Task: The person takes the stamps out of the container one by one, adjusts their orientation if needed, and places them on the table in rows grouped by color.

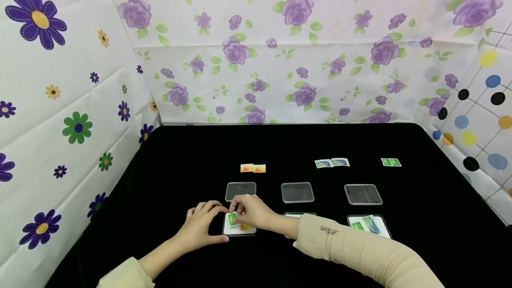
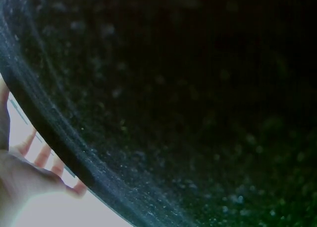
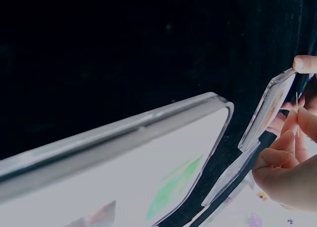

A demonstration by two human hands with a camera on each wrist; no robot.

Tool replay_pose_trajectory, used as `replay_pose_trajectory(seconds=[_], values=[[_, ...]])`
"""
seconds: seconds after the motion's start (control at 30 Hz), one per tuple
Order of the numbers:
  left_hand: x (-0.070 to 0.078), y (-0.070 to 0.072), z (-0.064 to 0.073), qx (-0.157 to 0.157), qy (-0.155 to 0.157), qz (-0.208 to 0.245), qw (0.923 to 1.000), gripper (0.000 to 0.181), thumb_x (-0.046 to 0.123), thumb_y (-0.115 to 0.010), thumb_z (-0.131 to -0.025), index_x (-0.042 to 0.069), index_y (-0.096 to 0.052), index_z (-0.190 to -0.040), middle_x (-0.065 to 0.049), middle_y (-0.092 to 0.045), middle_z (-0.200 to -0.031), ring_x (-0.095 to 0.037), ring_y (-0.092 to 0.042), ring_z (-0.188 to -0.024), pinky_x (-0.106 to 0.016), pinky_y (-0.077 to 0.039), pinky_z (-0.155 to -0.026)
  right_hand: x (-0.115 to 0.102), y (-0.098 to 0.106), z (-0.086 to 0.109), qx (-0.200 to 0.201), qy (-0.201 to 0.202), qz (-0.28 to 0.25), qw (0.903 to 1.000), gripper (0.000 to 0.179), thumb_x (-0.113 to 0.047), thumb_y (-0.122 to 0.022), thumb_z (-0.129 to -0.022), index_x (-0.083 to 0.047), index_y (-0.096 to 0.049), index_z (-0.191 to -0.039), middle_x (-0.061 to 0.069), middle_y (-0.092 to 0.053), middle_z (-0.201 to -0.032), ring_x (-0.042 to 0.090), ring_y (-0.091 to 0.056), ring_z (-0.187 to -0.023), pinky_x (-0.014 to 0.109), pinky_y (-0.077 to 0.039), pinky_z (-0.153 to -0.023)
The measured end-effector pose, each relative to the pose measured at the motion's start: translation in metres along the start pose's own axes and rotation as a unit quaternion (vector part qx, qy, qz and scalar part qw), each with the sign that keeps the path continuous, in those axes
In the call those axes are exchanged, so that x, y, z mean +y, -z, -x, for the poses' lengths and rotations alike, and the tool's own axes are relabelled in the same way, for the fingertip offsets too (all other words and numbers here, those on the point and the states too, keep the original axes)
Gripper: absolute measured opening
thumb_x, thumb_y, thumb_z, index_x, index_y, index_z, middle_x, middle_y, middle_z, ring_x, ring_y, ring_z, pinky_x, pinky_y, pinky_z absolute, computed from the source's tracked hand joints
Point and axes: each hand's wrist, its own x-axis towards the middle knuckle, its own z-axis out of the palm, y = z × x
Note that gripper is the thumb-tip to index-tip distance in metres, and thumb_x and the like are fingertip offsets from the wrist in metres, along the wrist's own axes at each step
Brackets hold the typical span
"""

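Note:
My left hand (image 1: 200,228) rests at the left side of a shallow clear case (image 1: 236,232) with a white inside, thumb near its front corner and fingertips near its back corner. Between thumb and fingers, my right hand (image 1: 256,212) pinches a small green stamp (image 1: 232,219) over that case. An orange stamp (image 1: 245,227) lies in it, partly covered by the right hand. The right wrist view shows the same case (image 3: 270,108) edge-on, beside the right hand (image 3: 285,167). Only part of the left hand (image 2: 29,175) appears in the left wrist view.
A middle case (image 1: 298,214) is mostly hidden under my right forearm. The right case (image 1: 382,230) holds green and blue stamps. Clear lids (image 1: 241,189) (image 1: 298,193) (image 1: 363,194) lie behind. Farther back are orange stamps (image 1: 253,168), blue stamps (image 1: 332,163) and green stamps (image 1: 390,162).

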Motion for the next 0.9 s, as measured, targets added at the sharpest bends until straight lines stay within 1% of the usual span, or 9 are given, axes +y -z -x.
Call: replay_pose_trajectory(seconds=[0.2,0.37,0.53,0.77,0.9], values=[[0.001,0.0,-0.001,-0.007,0.008,0.001,0.9999,0.063,0.044,-0.082,-0.065,0.018,-0.059,-0.118,-0.008,-0.053,-0.127,-0.034,-0.047,-0.115,-0.065,-0.035,-0.09,0.001,0.004,0.006,-0.005,0.003,-0.01,0.9999,0.016,0.002,-0.07,-0.08,-0.001,-0.063,-0.094,0.008,-0.063,-0.072,0.003,-0.046,-0.059,0.013,-0.038,-0.055],[0.0,0.0,0.0,-0.007,0.006,0.001,1.0,0.063,0.044,-0.082,-0.066,0.018,-0.059,-0.118,-0.007,-0.053,-0.126,-0.033,-0.047,-0.115,-0.065,-0.035,-0.091,0.001,0.008,0.012,-0.013,0.012,-0.022,0.9996,0.016,0.0,-0.07,-0.08,0.0,-0.062,-0.094,0.01,-0.064,-0.072,0.001,-0.044,-0.057,0.014,-0.038,-0.054],[0.0,0.0,0.0,-0.007,0.004,-0.003,1.0,0.062,0.044,-0.082,-0.066,0.018,-0.059,-0.117,-0.007,-0.053,-0.126,-0.033,-0.047,-0.115,-0.064,-0.035,-0.091,0.002,0.013,0.018,-0.006,-0.003,-0.015,0.9999,0.015,0.0,-0.07,-0.08,-0.002,-0.063,-0.093,0.007,-0.063,-0.07,0.002,-0.041,-0.055,0.014,-0.035,-0.052],[0.0,0.0,-0.001,-0.009,0.007,-0.006,0.9999,0.063,0.044,-0.082,-0.066,0.019,-0.058,-0.118,-0.007,-0.053,-0.126,-0.033,-0.047,-0.115,-0.064,-0.035,-0.091,0.008,0.022,0.025,0.009,-0.013,-0.008,0.9998,0.015,0.002,-0.07,-0.079,-0.002,-0.063,-0.092,0.002,-0.059,-0.067,0.004,-0.045,-0.057,0.015,-0.038,-0.054],[0.0,0.0,-0.002,-0.012,0.012,-0.008,0.9998,0.063,0.045,-0.082,-0.065,0.019,-0.058,-0.118,-0.007,-0.053,-0.127,-0.033,-0.047,-0.115,-0.064,-0.035,-0.091,0.014,0.029,0.029,0.015,-0.015,-0.005,0.9998,0.014,0.0,-0.07,-0.08,-0.003,-0.063,-0.092,0.002,-0.059,-0.067,0.003,-0.044,-0.057,0.016,-0.037,-0.054]])
